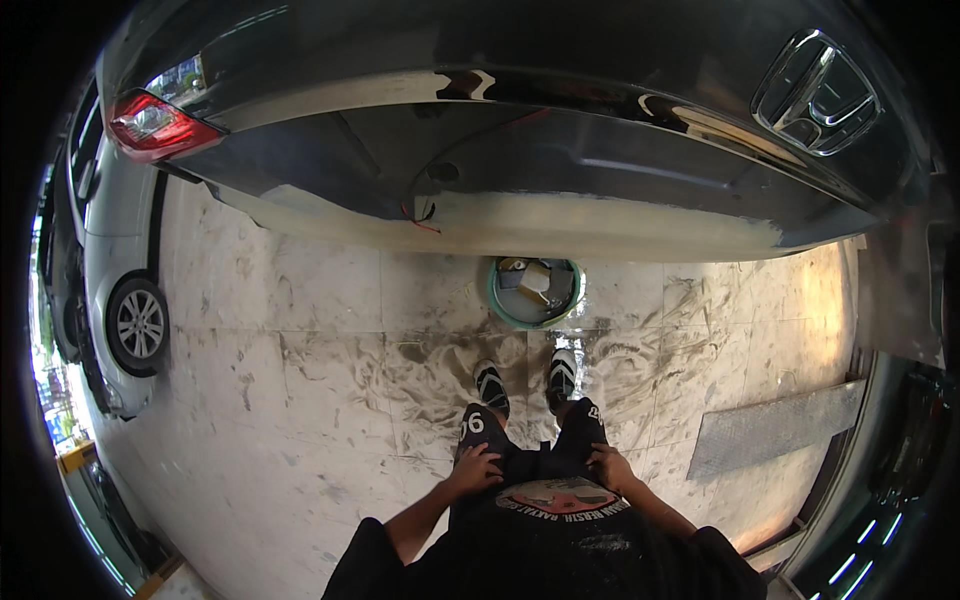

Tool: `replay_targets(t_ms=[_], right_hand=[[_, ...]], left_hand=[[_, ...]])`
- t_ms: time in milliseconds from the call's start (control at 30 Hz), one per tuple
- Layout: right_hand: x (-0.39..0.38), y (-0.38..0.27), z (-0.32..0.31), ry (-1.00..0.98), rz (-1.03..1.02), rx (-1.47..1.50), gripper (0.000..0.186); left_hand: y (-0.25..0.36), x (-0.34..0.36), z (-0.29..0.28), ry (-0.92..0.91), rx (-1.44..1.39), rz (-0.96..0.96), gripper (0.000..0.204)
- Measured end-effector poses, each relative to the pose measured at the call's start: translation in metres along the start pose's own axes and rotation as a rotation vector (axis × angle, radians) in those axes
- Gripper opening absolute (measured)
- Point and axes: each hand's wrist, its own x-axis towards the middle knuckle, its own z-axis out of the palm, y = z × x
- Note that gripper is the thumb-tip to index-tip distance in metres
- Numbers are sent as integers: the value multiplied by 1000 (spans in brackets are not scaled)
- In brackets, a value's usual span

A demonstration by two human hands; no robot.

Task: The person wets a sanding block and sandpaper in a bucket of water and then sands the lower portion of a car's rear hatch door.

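Note:
My left hand (pixel 477 466) rests on the left leg of my dark shorts (pixel 485 437), fingers apart and slightly bent. My right hand (pixel 610 462) lies on the right leg of the shorts in much the same way, holding nothing. Ahead of my shoes (pixel 562 378), a round green basin (pixel 496 305) of murky water sits on the wet floor with pale blocks (pixel 535 282) in it. Above it is the rear of a dark car (pixel 600 45), with a pale patched band (pixel 600 228) along its lower panel, a loose thin wire (pixel 420 225) and a red taillight (pixel 150 128).
A silver car (pixel 108 240) with a visible wheel (pixel 137 325) stands at the left. A textured metal plate (pixel 775 425) lies on the stained tiled floor (pixel 320 390) at the right, near a dark edge. A grey panel (pixel 895 290) is at the far right.

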Motion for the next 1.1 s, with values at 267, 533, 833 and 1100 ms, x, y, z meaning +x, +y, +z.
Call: replay_targets(t_ms=[267,533,833,1100], right_hand=[[-18,-90,-58,-61,316,52,11],[94,-78,-86,-117,-86,289,6],[471,57,-13,420,35,-526,28],[529,146,41,413,-55,-545,32]], left_hand=[[60,-38,-32,242,-194,-421,30],[-13,-28,-22,-83,-256,-118,29],[-169,304,-100,658,-50,98,24],[-230,386,-95,781,-75,-40,31]])
